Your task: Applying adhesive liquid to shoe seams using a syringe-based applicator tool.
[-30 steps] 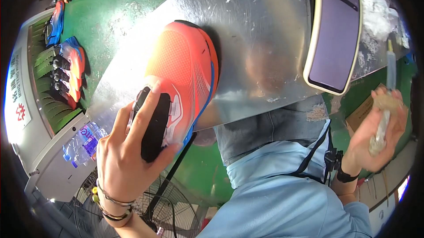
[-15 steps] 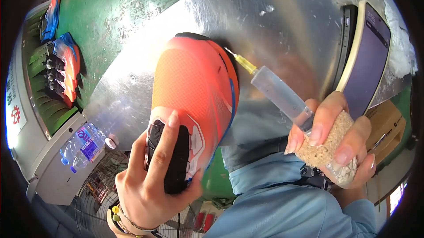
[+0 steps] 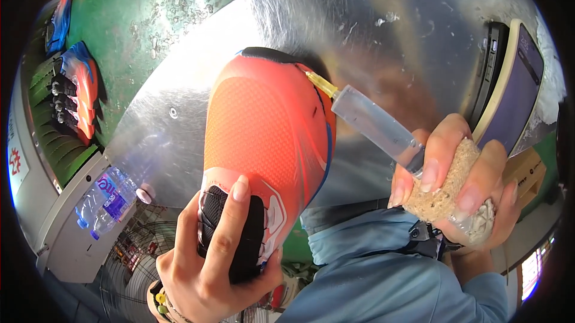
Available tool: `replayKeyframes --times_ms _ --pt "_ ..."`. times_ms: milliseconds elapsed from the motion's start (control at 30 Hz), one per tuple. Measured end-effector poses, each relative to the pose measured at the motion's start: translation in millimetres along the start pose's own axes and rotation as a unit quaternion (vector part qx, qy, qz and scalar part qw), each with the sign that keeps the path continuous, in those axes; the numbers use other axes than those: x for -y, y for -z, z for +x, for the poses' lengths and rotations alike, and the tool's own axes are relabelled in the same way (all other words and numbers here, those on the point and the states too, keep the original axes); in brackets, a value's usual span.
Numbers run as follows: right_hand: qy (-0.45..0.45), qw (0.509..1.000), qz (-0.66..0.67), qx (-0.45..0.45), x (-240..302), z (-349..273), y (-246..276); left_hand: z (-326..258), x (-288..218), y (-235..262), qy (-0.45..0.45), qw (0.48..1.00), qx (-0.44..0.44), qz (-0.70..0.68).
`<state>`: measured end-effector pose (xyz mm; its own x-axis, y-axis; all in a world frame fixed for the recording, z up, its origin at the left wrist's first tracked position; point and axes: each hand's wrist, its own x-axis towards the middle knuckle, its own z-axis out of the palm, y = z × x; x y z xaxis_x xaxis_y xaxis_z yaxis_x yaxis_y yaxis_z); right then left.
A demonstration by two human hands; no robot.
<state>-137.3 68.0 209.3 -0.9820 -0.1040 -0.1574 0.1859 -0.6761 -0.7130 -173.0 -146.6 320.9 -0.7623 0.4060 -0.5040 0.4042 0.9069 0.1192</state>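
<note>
Gripping shoe (image 3: 266,137) heel with left hand (image 3: 206,269) fingers; right hand (image 3: 461,185) fingers clutching syringe (image 3: 374,122) and sponge (image 3: 443,194), tip touching shoe, over worktop (image 3: 383,29).

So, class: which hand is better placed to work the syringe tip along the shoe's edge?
Right hand: it grips the syringe, whose tip already meets the shoe. The left hand is busy holding the shoe.
</note>
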Motion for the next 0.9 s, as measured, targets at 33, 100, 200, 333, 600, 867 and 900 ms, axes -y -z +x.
replayKeyframes --times_ms 33,100,200,333,600,867,900 --pt "0.0 1.0 -0.004 -0.005 3.1 -0.1 1.7 2.6 0.5 -1.2 -0.015 1.0 -0.002 0.003" --pt "0.001 1.0 -0.019 0.001 8.1 -1.4 5.7 7.2 0.5 -3.6 -0.035 0.999 -0.004 0.003" --pt "-0.011 0.998 -0.035 0.042 8.9 -4.8 14.3 8.5 1.8 -9.1 -0.032 0.999 -0.012 -0.003" --pt "-0.017 0.999 -0.028 0.038 12.9 -10.4 11.3 4.0 -1.6 -4.5 -0.013 1.0 -0.015 -0.005" --pt "-0.044 0.997 -0.034 -0.045 12.5 -26.5 -4.2 4.0 -4.4 -5.6 -0.009 1.0 -0.022 -0.001" --pt "0.045 0.992 -0.099 -0.066 -2.6 -33.2 -9.7 6.1 1.4 -6.4 -0.05 0.999 -0.016 0.005" --pt "0.045 0.991 -0.103 -0.072 -2.7 -33.2 -10.9 5.6 0.3 -7.2 -0.049 0.999 -0.015 0.004"
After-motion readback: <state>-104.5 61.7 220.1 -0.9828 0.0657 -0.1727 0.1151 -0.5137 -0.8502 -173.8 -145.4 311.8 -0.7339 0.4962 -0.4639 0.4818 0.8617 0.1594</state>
